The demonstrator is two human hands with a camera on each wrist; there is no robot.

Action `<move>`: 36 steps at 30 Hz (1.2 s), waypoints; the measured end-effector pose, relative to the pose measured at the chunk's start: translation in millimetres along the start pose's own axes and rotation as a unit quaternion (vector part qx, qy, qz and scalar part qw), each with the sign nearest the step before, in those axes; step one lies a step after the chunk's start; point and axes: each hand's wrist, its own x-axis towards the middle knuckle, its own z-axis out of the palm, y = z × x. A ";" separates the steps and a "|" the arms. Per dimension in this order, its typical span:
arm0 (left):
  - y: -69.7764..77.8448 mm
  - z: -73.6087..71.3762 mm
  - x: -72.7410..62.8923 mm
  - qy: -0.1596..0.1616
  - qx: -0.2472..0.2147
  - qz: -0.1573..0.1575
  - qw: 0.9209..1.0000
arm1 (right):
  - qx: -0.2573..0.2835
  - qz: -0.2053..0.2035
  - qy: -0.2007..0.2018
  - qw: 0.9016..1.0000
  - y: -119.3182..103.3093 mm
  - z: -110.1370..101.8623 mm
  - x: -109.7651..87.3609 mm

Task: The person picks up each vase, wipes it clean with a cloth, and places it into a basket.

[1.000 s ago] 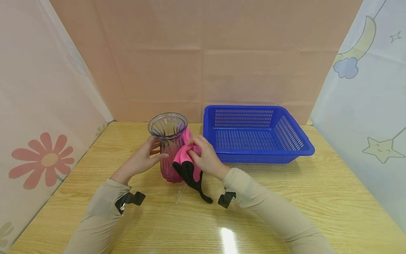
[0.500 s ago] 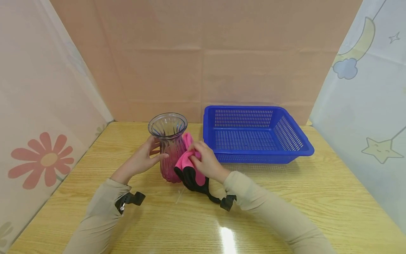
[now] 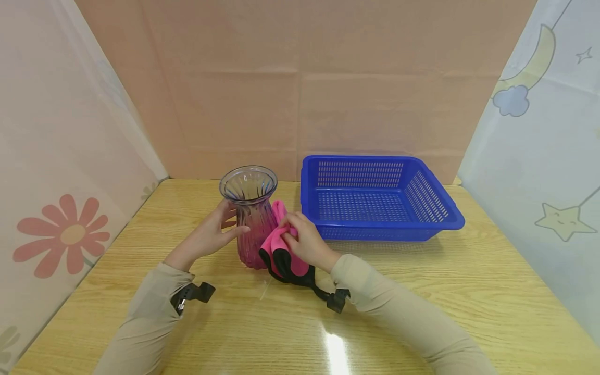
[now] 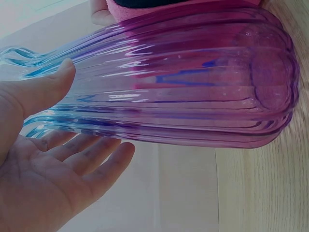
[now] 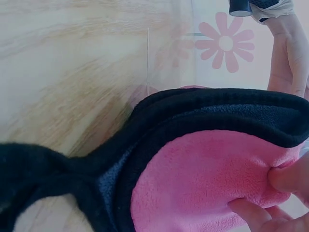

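Note:
A ribbed glass vase [image 3: 255,234], clear bluish at its rim and pink below, stands upright on the table. My left hand [image 3: 213,232] holds it from the left. In the left wrist view its thumb lies on the near side of the vase [image 4: 193,92] and the other fingers on the far side. On the right, my right hand [image 3: 307,242] pinches a folded pink plush cloth with black edging [image 3: 298,264] beside the glass. The right wrist view shows its fingertips sunk into the pink cloth [image 5: 188,183]. A black strip of cloth trails toward the right wrist.
A blue slotted plastic basket [image 3: 375,225] stands behind and right of the vase. A thin clear strip [image 3: 265,289] lies on the wooden table [image 3: 244,333] in front of the vase. A peach backdrop [image 3: 300,94] rises at the back.
The right hand has moved down a little and slightly right with the cloth, whose black end has swung right toward the wrist. The left hand and vase stay put.

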 end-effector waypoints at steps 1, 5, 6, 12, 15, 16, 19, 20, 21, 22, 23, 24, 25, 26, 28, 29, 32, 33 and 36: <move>-0.2 -0.1 0.2 0.000 0.000 0.001 1.000 | -0.001 0.000 -0.003 1.000 0.4 -0.2 0.1; 0.2 -0.2 0.3 0.000 0.003 0.001 1.000 | 0.002 0.000 -0.005 1.000 0.5 -1.6 0.4; 0.4 -0.2 0.3 0.000 0.004 0.001 1.000 | 0.003 -0.002 -0.003 1.000 0.3 -2.0 0.5; 0.3 -0.4 0.2 0.002 0.006 0.003 1.000 | 0.019 -0.007 0.027 0.999 -5.4 -4.0 3.4; 0.0 -0.8 -0.2 0.001 0.007 0.003 1.000 | 0.020 -0.015 0.038 0.999 -7.7 -5.3 6.6; -0.2 -0.9 -0.4 0.001 0.007 0.002 1.000 | 0.021 -0.018 0.041 0.999 -8.3 -5.6 7.9; -0.6 -0.9 -0.4 0.001 0.009 0.003 1.000 | 0.025 -0.021 0.045 0.998 -11.0 -7.5 10.9; -0.8 -1.0 -0.3 0.000 0.010 0.005 1.000 | 0.027 -0.020 0.047 0.998 -12.3 -8.3 11.7; -0.9 -1.0 -0.2 0.001 0.011 0.005 1.000 | 0.030 -0.019 0.049 0.998 -13.7 -9.0 12.4; -1.2 -0.9 0.1 0.001 0.011 0.004 1.000 | 0.033 -0.017 0.052 0.998 -15.1 -9.6 13.1; -1.1 -0.9 0.2 0.001 0.011 0.004 1.000 | 0.036 -0.016 0.055 0.998 -16.8 -10.5 13.8; -1.1 -1.0 0.3 0.001 0.011 0.003 1.000 | 0.039 -0.017 0.058 0.997 -18.3 -11.3 14.6; -1.0 -1.0 0.2 0.000 0.012 0.002 1.000 | 0.041 -0.018 0.061 0.997 -19.9 -12.0 15.5; -1.0 -1.2 0.1 0.000 0.012 0.000 1.000 | 0.041 -0.019 0.064 0.997 -21.3 -12.9 16.4; -1.3 -1.4 0.1 0.000 0.012 -0.004 1.000 | 0.046 -0.022 0.068 0.996 -23.7 -14.4 18.4; -1.3 -1.6 0.0 0.000 0.012 -0.005 1.000 | 0.049 -0.022 0.070 0.996 -24.7 -15.2 19.4; -2.0 -1.6 0.0 -0.001 0.014 -0.002 1.000 | 0.059 -0.022 0.080 0.995 -27.7 -17.9 22.8; -2.3 -1.6 0.1 -0.001 0.014 -0.001 1.000 | 0.065 -0.023 0.084 0.994 -28.7 -18.9 24.0; -2.6 -1.5 0.1 -0.001 0.013 0.005 1.000 | 0.091 -0.025 0.102 0.990 -32.1 -22.1 27.3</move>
